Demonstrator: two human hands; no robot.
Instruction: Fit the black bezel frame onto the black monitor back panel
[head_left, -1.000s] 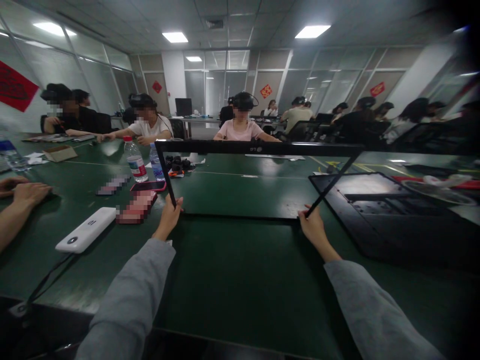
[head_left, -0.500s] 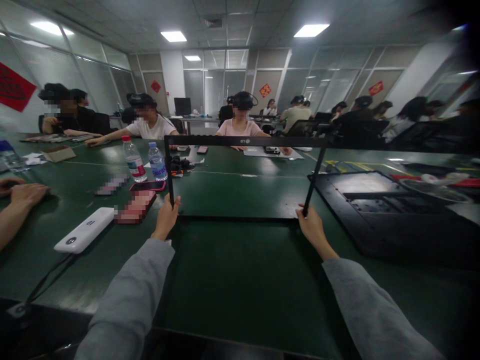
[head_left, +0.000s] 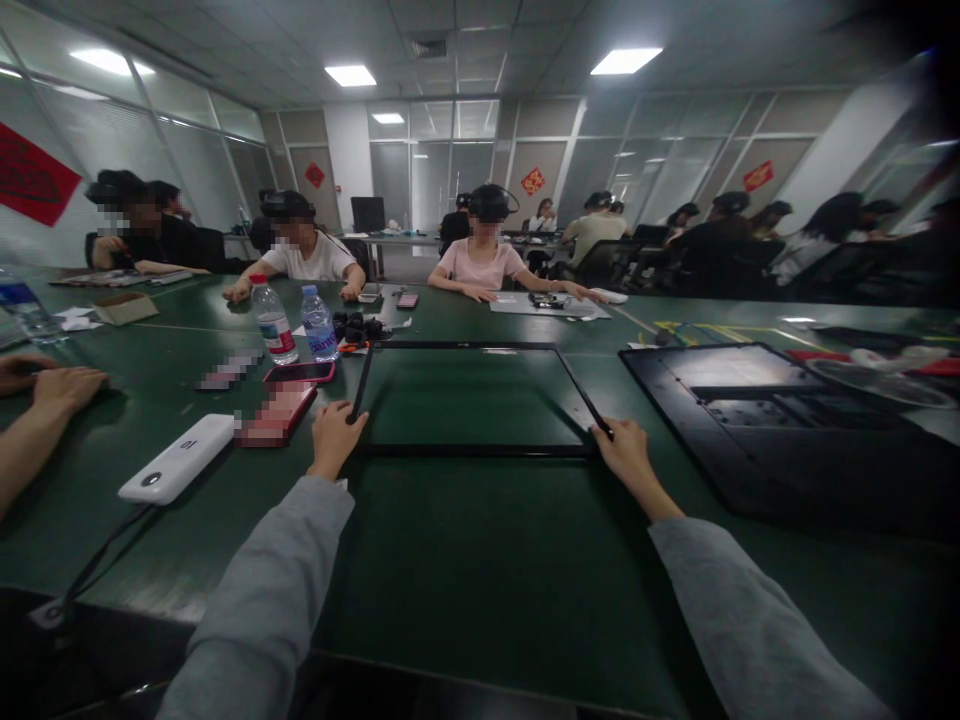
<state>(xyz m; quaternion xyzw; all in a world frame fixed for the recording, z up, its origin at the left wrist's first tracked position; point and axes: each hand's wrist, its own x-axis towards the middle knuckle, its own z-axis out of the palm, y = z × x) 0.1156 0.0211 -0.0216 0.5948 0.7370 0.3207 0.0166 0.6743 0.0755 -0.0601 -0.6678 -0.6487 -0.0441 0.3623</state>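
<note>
A thin black rectangular frame (head_left: pixel 472 450) lies nearly flat on the green table (head_left: pixel 480 570), with the table showing through its opening. My left hand (head_left: pixel 334 438) is closed on the frame's left bar near the near-left corner. My right hand (head_left: pixel 626 453) pinches the right bar near the near-right corner. Both my arms are in grey sleeves.
A black monitor back panel (head_left: pixel 757 420) lies to the right. To the left are a white power bank (head_left: pixel 180 472) with a cable, phones, and two water bottles (head_left: pixel 273 322). Another person's hands (head_left: pixel 45 385) rest at the far left. Several people sit across the table.
The frame stood upright on its near edge a second ago. Its top bar has swung away from me and down, so it now lies almost flat. My hands kept their grip and moved slightly.
</note>
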